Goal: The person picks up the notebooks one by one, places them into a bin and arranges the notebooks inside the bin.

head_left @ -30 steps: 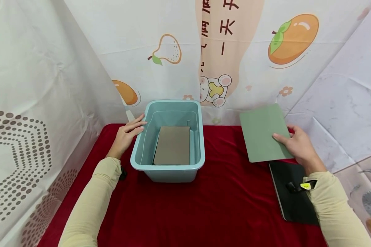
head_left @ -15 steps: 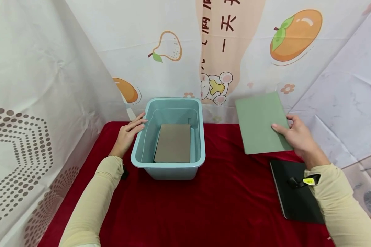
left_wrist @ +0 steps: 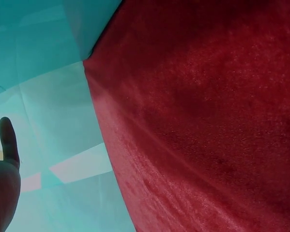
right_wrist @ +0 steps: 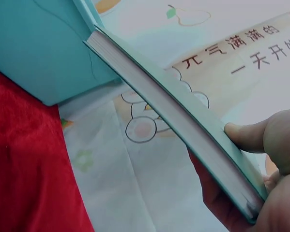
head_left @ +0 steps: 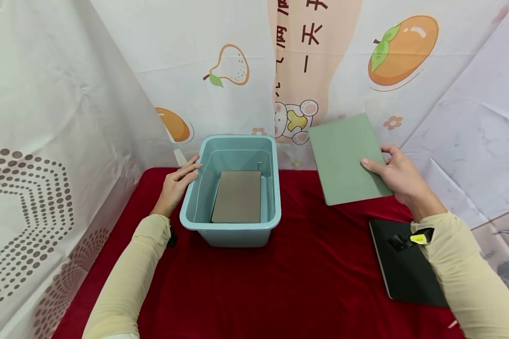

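Looks bright and evenly lit in the head view, mostly sharp, with soft dark shadow around the base of the tub (head_left: pixel 236 239) on the red-covered table (head_left: pixel 280 296). Appears dimmer, softer and cyan-tinted at the left wrist, with shadowed fingers (left_wrist: pixel 9 140) against pale curtain (left_wrist: pixel 57 116). Nearly washes out the right wrist's printed backdrop (right_wrist: pixel 261 92), behind the crisper book (right_wrist: pixel 174 121).

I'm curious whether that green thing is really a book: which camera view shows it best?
Right wrist view: it catches the green book edge-on, revealing pages between covers. The head view shows mostly one cover face; the left wrist view doesn't show it.
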The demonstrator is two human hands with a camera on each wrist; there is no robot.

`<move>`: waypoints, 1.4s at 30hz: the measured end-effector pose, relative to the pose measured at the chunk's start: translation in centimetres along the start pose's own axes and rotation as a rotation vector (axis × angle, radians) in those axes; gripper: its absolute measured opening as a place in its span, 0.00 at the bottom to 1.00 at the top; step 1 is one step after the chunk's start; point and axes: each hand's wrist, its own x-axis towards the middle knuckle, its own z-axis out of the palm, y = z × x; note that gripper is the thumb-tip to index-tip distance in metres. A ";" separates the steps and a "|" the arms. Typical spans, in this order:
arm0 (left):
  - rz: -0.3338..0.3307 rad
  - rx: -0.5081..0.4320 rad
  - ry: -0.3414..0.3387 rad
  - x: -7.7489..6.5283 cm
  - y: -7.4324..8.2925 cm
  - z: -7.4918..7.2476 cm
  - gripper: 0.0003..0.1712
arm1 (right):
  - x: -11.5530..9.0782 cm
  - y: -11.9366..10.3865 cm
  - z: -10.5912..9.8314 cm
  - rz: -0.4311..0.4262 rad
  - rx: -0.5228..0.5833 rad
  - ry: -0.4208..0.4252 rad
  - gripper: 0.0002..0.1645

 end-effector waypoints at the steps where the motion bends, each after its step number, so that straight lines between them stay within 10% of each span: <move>1: -0.001 0.005 0.004 0.0 0.0 0.0 0.22 | 0.0 -0.3 0.2 -0.001 -0.002 0.000 0.39; 42: -0.014 0.097 -0.009 -0.2 0.8 -0.1 0.22 | 1.8 -5.5 4.8 -0.035 0.009 -0.002 0.45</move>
